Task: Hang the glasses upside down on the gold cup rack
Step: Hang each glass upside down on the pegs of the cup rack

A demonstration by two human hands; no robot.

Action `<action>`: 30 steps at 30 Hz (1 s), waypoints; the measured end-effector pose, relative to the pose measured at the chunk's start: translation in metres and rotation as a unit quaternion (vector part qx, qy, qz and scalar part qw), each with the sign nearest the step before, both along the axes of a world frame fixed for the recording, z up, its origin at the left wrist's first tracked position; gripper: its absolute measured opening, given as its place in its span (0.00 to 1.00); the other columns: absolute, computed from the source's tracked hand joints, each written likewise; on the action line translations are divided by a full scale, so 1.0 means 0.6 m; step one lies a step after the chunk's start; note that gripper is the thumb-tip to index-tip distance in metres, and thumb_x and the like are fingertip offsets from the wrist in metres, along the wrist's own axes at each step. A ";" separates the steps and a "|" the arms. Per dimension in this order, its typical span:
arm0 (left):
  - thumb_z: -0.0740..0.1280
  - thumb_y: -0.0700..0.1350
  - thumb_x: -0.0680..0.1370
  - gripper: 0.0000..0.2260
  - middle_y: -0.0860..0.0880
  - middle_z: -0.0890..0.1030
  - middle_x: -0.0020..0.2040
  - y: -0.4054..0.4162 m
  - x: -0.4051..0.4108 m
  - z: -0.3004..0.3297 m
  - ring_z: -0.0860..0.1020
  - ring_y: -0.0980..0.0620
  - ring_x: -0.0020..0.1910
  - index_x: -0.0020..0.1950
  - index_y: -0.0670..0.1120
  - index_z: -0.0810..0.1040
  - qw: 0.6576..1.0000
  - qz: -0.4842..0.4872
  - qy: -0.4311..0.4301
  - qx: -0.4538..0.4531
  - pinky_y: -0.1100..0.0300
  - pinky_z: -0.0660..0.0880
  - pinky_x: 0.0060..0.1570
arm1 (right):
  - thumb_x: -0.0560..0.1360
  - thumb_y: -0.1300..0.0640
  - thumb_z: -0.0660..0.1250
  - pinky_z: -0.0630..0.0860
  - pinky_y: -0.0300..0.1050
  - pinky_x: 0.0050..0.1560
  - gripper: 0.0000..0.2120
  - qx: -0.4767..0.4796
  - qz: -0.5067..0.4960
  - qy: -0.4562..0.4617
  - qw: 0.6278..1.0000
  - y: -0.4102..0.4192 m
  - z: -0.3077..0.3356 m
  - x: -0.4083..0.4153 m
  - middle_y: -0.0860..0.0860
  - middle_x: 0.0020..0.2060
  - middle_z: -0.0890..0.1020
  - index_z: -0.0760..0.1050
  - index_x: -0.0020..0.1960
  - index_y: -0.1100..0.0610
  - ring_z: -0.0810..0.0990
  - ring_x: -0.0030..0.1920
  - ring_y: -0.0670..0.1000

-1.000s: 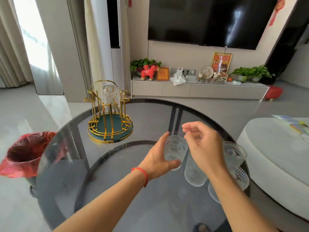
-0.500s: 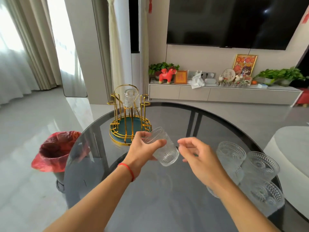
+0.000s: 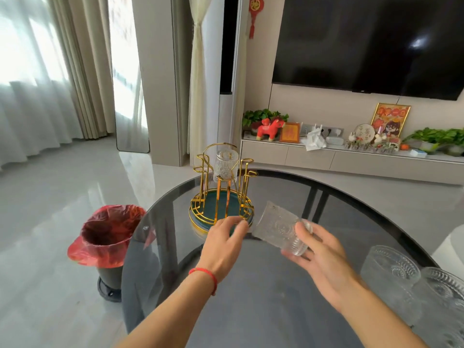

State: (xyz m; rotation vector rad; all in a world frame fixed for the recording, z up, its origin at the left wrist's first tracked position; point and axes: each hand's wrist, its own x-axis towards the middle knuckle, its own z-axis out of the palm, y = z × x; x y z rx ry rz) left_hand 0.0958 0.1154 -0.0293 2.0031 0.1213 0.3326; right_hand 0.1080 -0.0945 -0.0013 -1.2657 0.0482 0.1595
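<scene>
A clear embossed drinking glass (image 3: 281, 228) is tipped on its side above the dark round glass counter (image 3: 263, 305), rim toward approx 10 o'clock, base toward 4. The right hand (image 3: 316, 249) grips it round the base end, thumb on top & fingers under. The left hand (image 3: 224, 241) sits just beside the rim w/ fingers loosely curled; whether the fingertips touch the rim I can't tell, but it doesn't seem to be bearing the glass.

The gold wire cup rack w/ its dark green round tray (image 3: 222, 194) stands at 11 o'clock from the hands, near the counter's far-left edge. One ribbed clear glass (image 3: 225, 163) already hangs mouth-down on a rear peg; the front & side pegs look free. More embossed clear glasses (image 3: 401, 280) wait upright at 4 o'clock, by the counter's right edge.

Step in hand, as I read it: carrying glass no. 2 to the rack, mid-turn, not yet inverted. Next move prob. needs the wrist rolled further so the mouth faces down, then the glass lifted above a free peg and lowered straight over it, clear of the hung glass. Glass on wire is slippery, so a firm grip until it seats seems wise.
</scene>
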 end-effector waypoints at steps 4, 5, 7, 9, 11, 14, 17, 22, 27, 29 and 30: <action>0.64 0.58 0.79 0.29 0.48 0.62 0.82 0.016 0.021 -0.044 0.55 0.45 0.82 0.79 0.54 0.66 0.966 0.001 0.035 0.256 0.41 0.61 0.78 | 0.73 0.57 0.73 0.83 0.53 0.51 0.25 -0.011 -0.049 -0.075 0.996 0.013 0.047 0.026 0.58 0.62 0.83 0.76 0.69 0.58 0.81 0.66 0.60; 0.65 0.59 0.79 0.31 0.48 0.58 0.83 0.017 0.024 -0.052 0.52 0.45 0.83 0.81 0.55 0.62 0.957 -0.007 0.054 0.285 0.40 0.58 0.79 | 0.74 0.58 0.73 0.83 0.54 0.52 0.24 -0.018 -0.052 -0.094 0.994 0.022 0.066 0.037 0.58 0.62 0.83 0.76 0.69 0.57 0.81 0.66 0.59; 0.65 0.59 0.78 0.34 0.49 0.56 0.84 0.018 0.028 -0.061 0.48 0.45 0.83 0.82 0.56 0.58 0.945 -0.012 0.074 0.319 0.40 0.55 0.80 | 0.76 0.60 0.74 0.83 0.58 0.57 0.22 -0.041 -0.066 -0.131 0.988 0.042 0.108 0.065 0.57 0.61 0.84 0.76 0.70 0.56 0.82 0.65 0.57; 0.66 0.58 0.78 0.36 0.49 0.56 0.84 0.021 0.034 -0.064 0.48 0.45 0.83 0.83 0.55 0.56 0.938 -0.005 0.080 0.336 0.41 0.54 0.80 | 0.77 0.60 0.75 0.83 0.60 0.60 0.22 -0.065 -0.077 -0.175 0.979 0.076 0.153 0.101 0.53 0.57 0.86 0.77 0.69 0.54 0.85 0.60 0.54; 0.66 0.56 0.79 0.36 0.49 0.56 0.84 0.019 0.038 -0.060 0.48 0.45 0.83 0.83 0.53 0.53 0.939 -0.006 0.093 0.330 0.41 0.53 0.81 | 0.76 0.58 0.76 0.84 0.58 0.58 0.22 -0.089 -0.081 -0.216 0.969 0.118 0.196 0.138 0.49 0.56 0.84 0.77 0.69 0.52 0.85 0.57 0.50; 0.65 0.53 0.80 0.37 0.49 0.53 0.85 0.016 0.043 -0.053 0.45 0.45 0.84 0.84 0.50 0.50 0.939 -0.016 0.121 0.323 0.41 0.51 0.81 | 0.74 0.51 0.77 0.85 0.55 0.56 0.26 -0.143 -0.090 -0.260 0.951 0.194 0.249 0.195 0.53 0.66 0.79 0.76 0.70 0.48 0.82 0.60 0.53; 0.64 0.51 0.81 0.36 0.49 0.50 0.85 0.021 0.045 -0.048 0.43 0.46 0.84 0.84 0.49 0.50 0.935 -0.031 0.135 0.326 0.40 0.52 0.81 | 0.71 0.47 0.79 0.82 0.57 0.60 0.32 -0.211 -0.075 -0.279 0.934 0.271 0.276 0.249 0.54 0.67 0.77 0.72 0.71 0.48 0.81 0.63 0.56; 0.63 0.47 0.80 0.35 0.50 0.48 0.86 0.029 0.048 -0.047 0.42 0.46 0.83 0.84 0.50 0.49 0.937 -0.045 0.143 0.316 0.42 0.53 0.81 | 0.70 0.46 0.79 0.78 0.54 0.66 0.34 -0.345 -0.027 -0.303 0.888 0.361 0.273 0.298 0.54 0.65 0.80 0.74 0.72 0.56 0.79 0.65 0.56; 0.63 0.47 0.81 0.36 0.49 0.46 0.86 0.023 0.049 -0.043 0.40 0.45 0.83 0.84 0.48 0.47 0.934 -0.046 0.151 0.321 0.41 0.54 0.80 | 0.73 0.47 0.76 0.69 0.46 0.64 0.34 -0.446 0.038 -0.332 0.830 0.399 0.253 0.317 0.56 0.74 0.76 0.73 0.75 0.59 0.74 0.73 0.57; 0.62 0.47 0.81 0.36 0.49 0.45 0.86 0.022 0.049 -0.040 0.40 0.45 0.83 0.84 0.48 0.47 0.931 -0.051 0.156 0.327 0.41 0.54 0.80 | 0.74 0.47 0.77 0.71 0.50 0.66 0.34 -0.482 0.055 -0.330 0.810 0.406 0.241 0.320 0.57 0.73 0.77 0.73 0.75 0.59 0.75 0.72 0.59; 0.63 0.47 0.81 0.36 0.49 0.45 0.86 0.023 0.049 -0.038 0.39 0.45 0.83 0.84 0.48 0.46 0.929 -0.055 0.159 0.329 0.41 0.54 0.80 | 0.73 0.48 0.77 0.72 0.52 0.68 0.34 -0.500 0.064 -0.327 0.799 0.408 0.235 0.321 0.58 0.72 0.77 0.73 0.75 0.60 0.75 0.71 0.59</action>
